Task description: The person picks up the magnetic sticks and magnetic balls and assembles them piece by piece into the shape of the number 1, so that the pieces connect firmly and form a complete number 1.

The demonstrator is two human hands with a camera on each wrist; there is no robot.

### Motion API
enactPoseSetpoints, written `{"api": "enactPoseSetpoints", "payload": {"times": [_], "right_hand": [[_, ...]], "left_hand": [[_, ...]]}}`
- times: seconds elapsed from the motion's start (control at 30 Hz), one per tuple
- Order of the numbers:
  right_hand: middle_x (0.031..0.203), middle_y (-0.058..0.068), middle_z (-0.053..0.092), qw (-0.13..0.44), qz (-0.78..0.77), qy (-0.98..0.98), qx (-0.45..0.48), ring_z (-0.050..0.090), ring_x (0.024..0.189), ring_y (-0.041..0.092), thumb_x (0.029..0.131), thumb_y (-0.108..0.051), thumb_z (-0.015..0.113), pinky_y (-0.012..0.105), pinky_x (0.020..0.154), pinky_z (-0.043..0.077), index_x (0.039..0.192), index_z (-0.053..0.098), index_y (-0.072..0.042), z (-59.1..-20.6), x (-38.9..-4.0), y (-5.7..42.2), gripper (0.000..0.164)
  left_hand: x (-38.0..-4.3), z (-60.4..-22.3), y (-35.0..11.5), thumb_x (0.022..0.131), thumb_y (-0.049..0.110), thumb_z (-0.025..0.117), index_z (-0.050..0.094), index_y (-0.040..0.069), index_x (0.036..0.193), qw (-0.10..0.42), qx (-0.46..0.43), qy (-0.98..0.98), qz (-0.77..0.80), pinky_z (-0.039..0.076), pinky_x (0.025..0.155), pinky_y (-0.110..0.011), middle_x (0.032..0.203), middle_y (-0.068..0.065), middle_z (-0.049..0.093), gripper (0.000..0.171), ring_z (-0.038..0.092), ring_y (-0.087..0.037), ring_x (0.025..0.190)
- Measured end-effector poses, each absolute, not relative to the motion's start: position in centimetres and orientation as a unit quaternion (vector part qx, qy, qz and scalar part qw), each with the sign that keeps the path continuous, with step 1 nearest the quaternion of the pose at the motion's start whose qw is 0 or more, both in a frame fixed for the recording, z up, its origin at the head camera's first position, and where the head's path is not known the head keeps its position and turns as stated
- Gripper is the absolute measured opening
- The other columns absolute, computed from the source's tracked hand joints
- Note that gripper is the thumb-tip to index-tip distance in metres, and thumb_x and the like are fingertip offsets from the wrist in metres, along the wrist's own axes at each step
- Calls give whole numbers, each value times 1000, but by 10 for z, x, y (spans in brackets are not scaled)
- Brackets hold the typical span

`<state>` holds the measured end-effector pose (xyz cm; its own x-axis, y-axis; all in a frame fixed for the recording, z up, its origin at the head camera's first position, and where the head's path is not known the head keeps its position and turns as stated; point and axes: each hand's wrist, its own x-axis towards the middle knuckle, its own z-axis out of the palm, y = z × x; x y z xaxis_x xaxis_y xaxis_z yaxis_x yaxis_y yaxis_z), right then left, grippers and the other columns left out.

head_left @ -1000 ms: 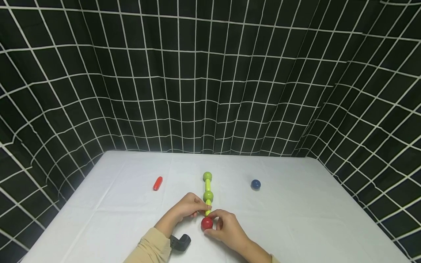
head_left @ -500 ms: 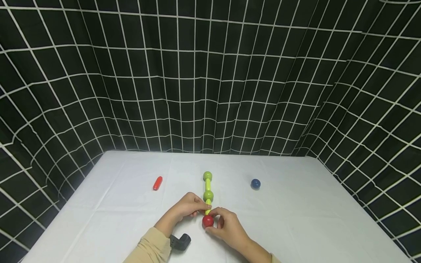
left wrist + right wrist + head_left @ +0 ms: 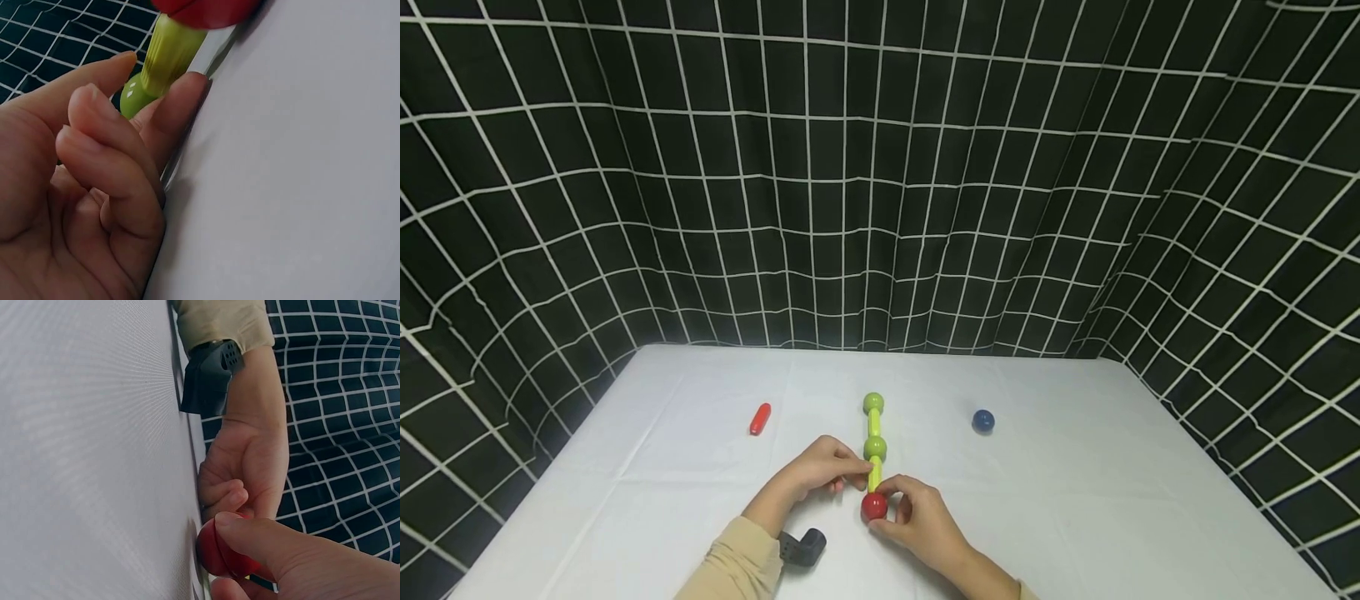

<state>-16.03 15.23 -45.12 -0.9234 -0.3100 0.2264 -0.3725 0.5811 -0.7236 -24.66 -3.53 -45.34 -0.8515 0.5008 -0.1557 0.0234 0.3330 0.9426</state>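
A line of parts lies on the white table: a green ball, a yellow-green rod, a second green ball, another yellow-green rod and a red ball at the near end. My right hand pinches the red ball between thumb and fingers; the right wrist view shows the thumb across it. Beside the nearer rod is my left hand. In the left wrist view its thumb and index finger stand apart around the rod, the other fingers loosely curled.
To the left on the white table lies a red rod. A dark blue ball sits at the right. A black wrist camera is strapped to the left wrist. Black gridded cloth surrounds the table.
My left hand has loosened from the nearer yellow-green rod and shifted slightly left, so more of the rod shows. The red ball moved slightly up and right with my right hand, against the rod.
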Motion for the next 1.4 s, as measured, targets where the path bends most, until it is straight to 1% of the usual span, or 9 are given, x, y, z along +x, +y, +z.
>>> {"api": "enactPoseSetpoints", "payload": {"times": [0.13, 0.27, 0.47, 0.63, 0.93, 1.13, 1.2, 1.3, 1.4], "right_hand": [[83, -3, 61, 35, 418, -887, 193, 43, 55, -5, 73, -13, 78, 16, 49, 42, 100, 64, -7, -452, -160, 153, 31], [82, -2, 61, 35, 424, -883, 197, 43, 55, -5, 73, -12, 78, 16, 48, 42, 100, 64, -8, -453, -161, 154, 31], [79, -2, 60, 27, 430, -881, 194, 43, 54, -4, 73, -13, 78, 16, 48, 42, 101, 64, -8, -453, -162, 155, 32], [80, -2, 59, 27, 430, -882, 192, 44, 55, -4, 73, -14, 78, 17, 49, 43, 102, 64, -10, -453, -161, 156, 33], [81, -1, 60, 26, 434, -880, 193, 44, 56, -4, 73, -13, 77, 16, 49, 43, 102, 64, -7, -453, -160, 155, 32], [82, -2, 60, 26, 432, -880, 193, 44, 56, -4, 73, -12, 78, 16, 49, 43, 102, 63, -8, -453, -160, 155, 32], [83, -3, 60, 27, 432, -881, 194, 44, 56, -4, 73, -12, 78, 16, 49, 43, 102, 63, -8, -454, -160, 155, 32], [83, -3, 61, 27, 431, -881, 193, 44, 57, -4, 73, -12, 78, 16, 49, 43, 102, 64, -9, -454, -161, 155, 32], [85, -3, 61, 26, 429, -882, 193, 43, 57, -4, 73, -12, 78, 16, 50, 43, 102, 64, -9, -454, -161, 154, 32]], "left_hand": [[-250, -453, -41, 82, 29, 68, 72, 1, 86, 210, 168, 788, 554, 33, 42, -16, 73, -6, 72, 28, 41, -1, 42], [-256, -448, -48, 82, 29, 68, 72, 3, 91, 185, 142, 800, 553, 32, 43, -18, 79, -5, 72, 28, 42, -3, 44], [-268, -442, -61, 82, 21, 68, 71, 6, 99, 82, 65, 811, 576, 33, 44, -19, 86, -6, 73, 23, 42, -5, 45], [-273, -437, -77, 83, 17, 67, 69, 2, 102, 16, 29, 806, 591, 36, 44, -18, 95, -12, 72, 24, 43, -6, 45], [-280, -433, -111, 85, 25, 66, 67, 3, 109, 3, -10, 820, 573, 39, 49, -21, 101, -12, 71, 32, 46, -7, 50], [-284, -436, -131, 87, 17, 63, 63, -2, 114, -18, -43, 808, 588, 38, 48, -18, 87, -14, 68, 33, 47, -4, 51], [-285, -439, -136, 87, 16, 62, 61, -2, 116, -26, -58, 801, 595, 39, 49, -18, 92, -16, 68, 34, 48, -4, 52], [-285, -444, -141, 89, 18, 60, 58, -1, 121, -33, -79, 798, 597, 41, 51, -18, 109, -20, 65, 37, 50, -4, 54], [-285, -449, -144, 90, 16, 58, 56, -1, 123, -37, -90, 794, 600, 41, 51, -17, 119, -23, 60, 37, 52, -4, 55]]}}
